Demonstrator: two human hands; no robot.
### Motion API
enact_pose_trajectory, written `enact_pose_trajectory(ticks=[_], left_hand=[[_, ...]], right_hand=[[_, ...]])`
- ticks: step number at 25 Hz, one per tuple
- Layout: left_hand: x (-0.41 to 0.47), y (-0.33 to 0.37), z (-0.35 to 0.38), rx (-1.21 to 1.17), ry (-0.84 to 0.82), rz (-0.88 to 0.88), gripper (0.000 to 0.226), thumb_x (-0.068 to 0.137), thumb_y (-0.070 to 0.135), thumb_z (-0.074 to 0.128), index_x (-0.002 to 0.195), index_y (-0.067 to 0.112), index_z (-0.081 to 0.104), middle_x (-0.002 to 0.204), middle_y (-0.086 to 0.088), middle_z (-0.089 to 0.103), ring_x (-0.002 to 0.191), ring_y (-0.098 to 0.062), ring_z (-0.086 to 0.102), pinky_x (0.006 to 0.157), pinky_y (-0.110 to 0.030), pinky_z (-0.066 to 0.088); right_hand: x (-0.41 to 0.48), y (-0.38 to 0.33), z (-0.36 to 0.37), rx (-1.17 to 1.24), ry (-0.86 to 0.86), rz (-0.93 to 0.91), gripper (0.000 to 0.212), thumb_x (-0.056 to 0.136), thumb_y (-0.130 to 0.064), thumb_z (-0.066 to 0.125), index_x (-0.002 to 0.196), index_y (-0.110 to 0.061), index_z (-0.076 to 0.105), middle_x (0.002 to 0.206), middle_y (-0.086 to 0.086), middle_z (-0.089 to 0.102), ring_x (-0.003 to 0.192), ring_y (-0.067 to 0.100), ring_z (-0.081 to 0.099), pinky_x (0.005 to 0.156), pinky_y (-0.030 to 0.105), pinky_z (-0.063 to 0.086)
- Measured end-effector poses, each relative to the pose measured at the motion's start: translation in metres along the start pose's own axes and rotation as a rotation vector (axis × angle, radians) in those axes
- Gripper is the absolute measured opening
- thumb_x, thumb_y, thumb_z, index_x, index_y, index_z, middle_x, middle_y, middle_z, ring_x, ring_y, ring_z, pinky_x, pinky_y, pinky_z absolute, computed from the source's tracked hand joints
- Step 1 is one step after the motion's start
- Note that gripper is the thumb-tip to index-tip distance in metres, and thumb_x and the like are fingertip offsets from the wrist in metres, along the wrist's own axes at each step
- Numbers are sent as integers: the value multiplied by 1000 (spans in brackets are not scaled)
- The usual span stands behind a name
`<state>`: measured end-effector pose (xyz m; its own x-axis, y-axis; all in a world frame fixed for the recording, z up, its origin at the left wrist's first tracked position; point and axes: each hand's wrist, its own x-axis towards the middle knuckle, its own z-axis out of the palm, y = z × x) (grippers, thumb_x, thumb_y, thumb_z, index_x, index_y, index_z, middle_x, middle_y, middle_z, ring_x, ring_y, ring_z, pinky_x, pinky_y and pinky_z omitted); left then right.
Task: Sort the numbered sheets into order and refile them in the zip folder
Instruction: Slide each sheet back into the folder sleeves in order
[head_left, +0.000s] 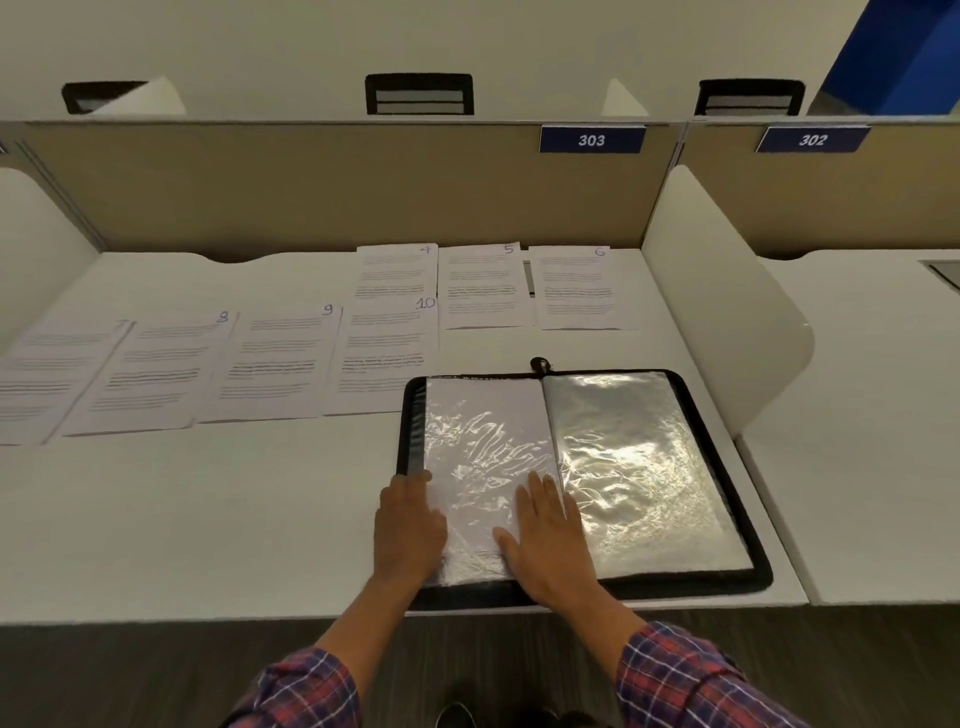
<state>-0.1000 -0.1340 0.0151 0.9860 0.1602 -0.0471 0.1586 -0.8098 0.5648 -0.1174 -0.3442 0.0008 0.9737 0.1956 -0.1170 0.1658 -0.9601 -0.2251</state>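
Note:
The black zip folder (748, 530) lies open at the desk's front right, showing two shiny plastic sleeves. My left hand (408, 525) rests at the lower left edge of the left sleeve (483, 431), fingers curled on its border. My right hand (550, 535) lies flat, fingers spread, on the same sleeve next to the spine. Numbered sheets lie face up on the desk: sheet 4 (397, 270), sheet 5 (485, 286) and sheet 6 (582, 288) at the back; sheet 7 (47, 379), sheet 8 (156, 374), sheet 9 (275, 364) and sheet 10 (384, 358) in a nearer row.
A tan partition (332, 187) with a blue sign 303 (591, 139) stands behind the desk. White side dividers (727, 312) bound it right and left. Chair backs (418, 93) show beyond the partition. Bare desk surface (208, 509) spreads left of the folder.

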Motion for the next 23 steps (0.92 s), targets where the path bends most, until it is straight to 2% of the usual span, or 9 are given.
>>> enact_pose_trajectory(ticks=[3,5,9,13,16,18,23], left_hand=[[6,-4,14,223,-3,276,56,95,18,59,150,12,50,154,-15,49,140,-35,48,112,-49,46],[9,-6,19,316,-70,350,57,102,29,46,155,11,44,162,-16,40,150,-35,38,120,-52,38],[13,-10,15,401,-141,319,64,108,54,24,158,17,39,167,-7,34,155,-25,31,126,-49,27],[30,-6,7,439,-127,312,62,106,57,34,152,17,47,159,-6,46,147,-26,43,121,-47,35],[51,-9,0,483,-103,284,71,105,59,33,159,13,36,168,-10,31,157,-27,25,127,-48,20],[70,-10,-8,492,-126,279,75,106,61,27,162,10,30,171,-11,22,159,-27,17,126,-49,13],[135,-29,-30,522,-102,311,77,108,63,21,164,10,23,172,-11,13,160,-27,8,126,-49,6]], right_hand=[[16,-2,3,-10,-5,-46,84,102,-65,13,166,-12,15,174,13,1,161,28,-2,127,46,-7],[26,0,6,-20,-12,-64,82,103,-65,15,166,-12,17,174,15,5,162,29,0,129,48,-5],[46,3,5,-47,-17,-101,78,104,-64,21,162,-13,31,171,15,22,159,32,17,124,52,0],[79,0,2,-42,-32,-121,78,104,-64,23,159,-10,37,169,15,28,157,33,25,125,52,7],[101,-10,-2,-52,-10,-124,75,104,-59,30,155,-6,45,164,17,38,152,34,38,120,54,14],[120,-19,-7,-23,-9,-117,75,103,-57,32,154,-4,45,163,18,39,151,34,39,119,55,17],[176,-46,-15,-37,10,-62,77,107,-59,22,158,-4,39,166,18,33,153,34,35,121,51,10]])
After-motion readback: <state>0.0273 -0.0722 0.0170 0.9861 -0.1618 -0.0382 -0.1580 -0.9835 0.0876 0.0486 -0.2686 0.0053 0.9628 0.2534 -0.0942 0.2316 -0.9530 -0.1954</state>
